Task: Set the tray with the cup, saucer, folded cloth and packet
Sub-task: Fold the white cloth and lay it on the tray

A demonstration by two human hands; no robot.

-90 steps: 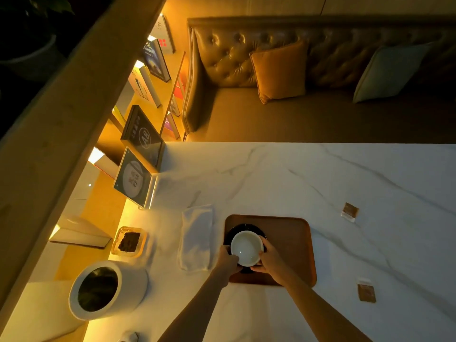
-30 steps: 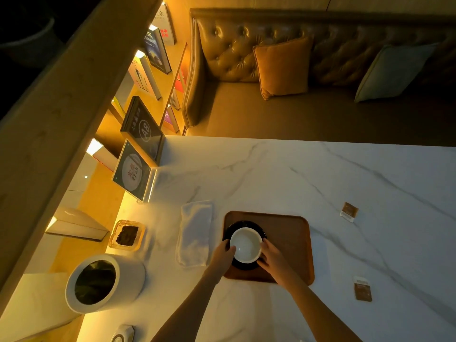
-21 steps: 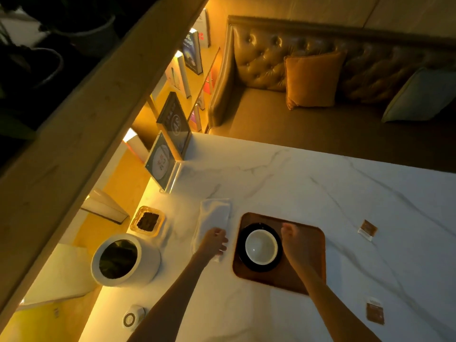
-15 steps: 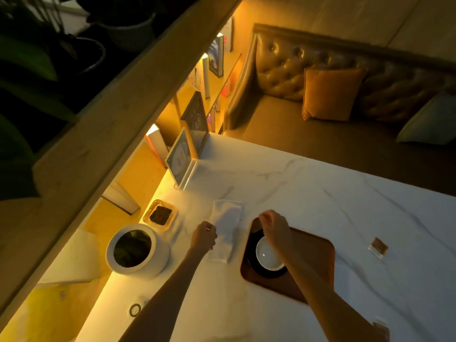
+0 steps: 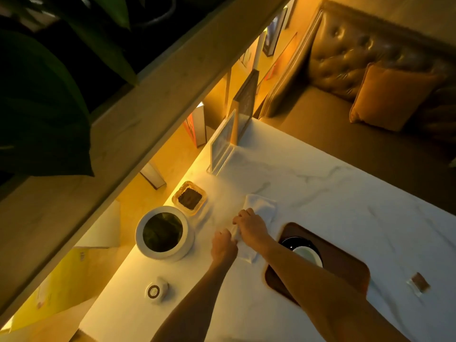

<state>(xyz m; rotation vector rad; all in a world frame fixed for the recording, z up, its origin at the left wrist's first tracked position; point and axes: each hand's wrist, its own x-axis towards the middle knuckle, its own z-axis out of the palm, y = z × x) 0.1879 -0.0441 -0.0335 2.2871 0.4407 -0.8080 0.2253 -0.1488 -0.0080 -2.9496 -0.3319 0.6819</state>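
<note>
A white folded cloth (image 5: 262, 208) lies on the marble table, left of the brown tray (image 5: 345, 265). My left hand (image 5: 223, 245) grips the cloth's near left edge. My right hand (image 5: 251, 225) reaches across and holds the cloth at its middle left. On the tray's left part sits a black saucer (image 5: 291, 243) with a white cup (image 5: 309, 255) on it, partly hidden behind my right forearm. A small brown packet (image 5: 419, 285) lies on the table to the right of the tray.
A white round pot with a dark inside (image 5: 164, 234) stands left of my hands. Behind it is a small glass dish of dark stuff (image 5: 190, 198). An upright sign holder (image 5: 222, 141) stands at the table's far left. A small round white device (image 5: 155, 290) lies near the front edge.
Both hands let go of the cup on the saucer and moved left to the folded cloth; they now hold it. The view swung to the left.
</note>
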